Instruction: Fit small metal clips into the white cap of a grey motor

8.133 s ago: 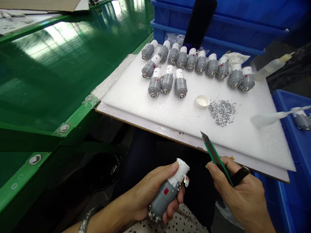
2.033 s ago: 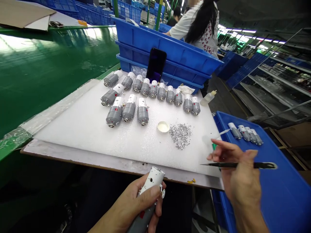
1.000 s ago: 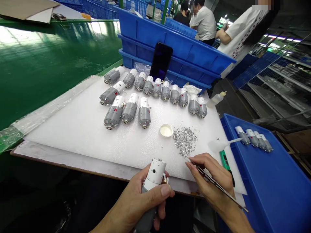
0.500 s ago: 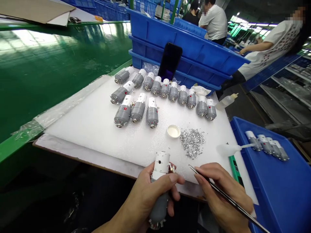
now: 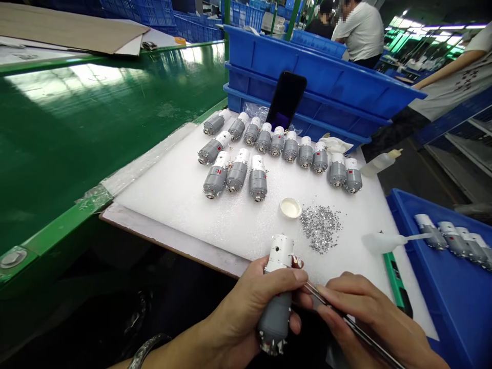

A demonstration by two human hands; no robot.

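Note:
My left hand (image 5: 257,292) is wrapped round a grey and white spacecraft model (image 5: 277,312), its white end up and its grey end tilted down toward me. My right hand (image 5: 369,307) pinches a pair of metal tweezers (image 5: 355,328). Their tip lies by my left thumb at the side of the model; whether it grips anything is hidden. Beyond the hands, a heap of tiny silvery parts (image 5: 322,228) lies on the white foam sheet (image 5: 172,205), with a small round dish (image 5: 290,208) of whitish content at its left.
Several similar models (image 5: 258,179) stand in rows on the sheet. Behind them are stacked blue crates (image 5: 315,87) with a phone (image 5: 287,100) leaning on them. Squeeze bottles (image 5: 384,242) and a green tool (image 5: 397,282) lie right, beside a blue tray (image 5: 442,307). People are behind.
My right hand has brought the tweezers left, up to the model in my left hand. The whole view has shifted, so the bench appears further right.

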